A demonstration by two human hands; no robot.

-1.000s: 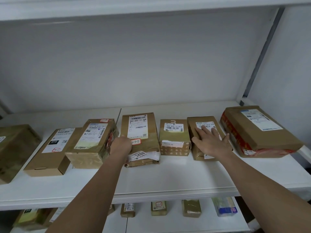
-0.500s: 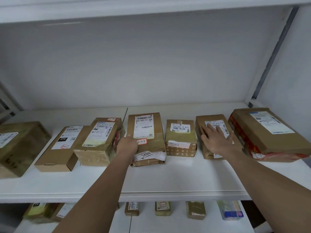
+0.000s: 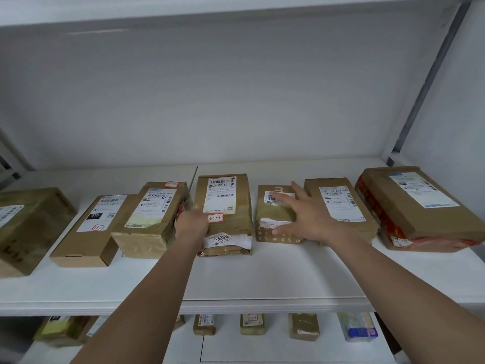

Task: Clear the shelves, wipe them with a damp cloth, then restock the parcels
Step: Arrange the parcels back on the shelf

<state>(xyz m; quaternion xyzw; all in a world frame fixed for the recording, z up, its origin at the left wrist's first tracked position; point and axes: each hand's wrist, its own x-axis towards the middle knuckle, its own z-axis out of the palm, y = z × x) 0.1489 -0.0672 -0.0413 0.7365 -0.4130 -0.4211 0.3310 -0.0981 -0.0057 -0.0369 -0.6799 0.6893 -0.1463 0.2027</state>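
Note:
Several brown parcels stand in a row on the white shelf (image 3: 262, 279). My left hand (image 3: 191, 224) grips the left edge of the tall parcel marked 3-1-7 (image 3: 225, 206), wedged between it and the taped parcel (image 3: 149, 219). My right hand (image 3: 305, 216) lies over the small patterned parcel (image 3: 273, 222) with fingers spread and straight. To its right sit a labelled parcel (image 3: 341, 206) and a big parcel with red tape (image 3: 414, 206). No cloth is in view.
A flat box (image 3: 91, 232) and a large dark box (image 3: 29, 227) sit at the shelf's left. The shelf below (image 3: 262, 350) holds several small parcels. A shelf board overhead and a grey upright (image 3: 430, 82) at the right bound the bay.
My right hand left the labelled parcel and moved left onto the small patterned parcel. My left hand stays at the 3-1-7 parcel's edge. The view shifted slightly.

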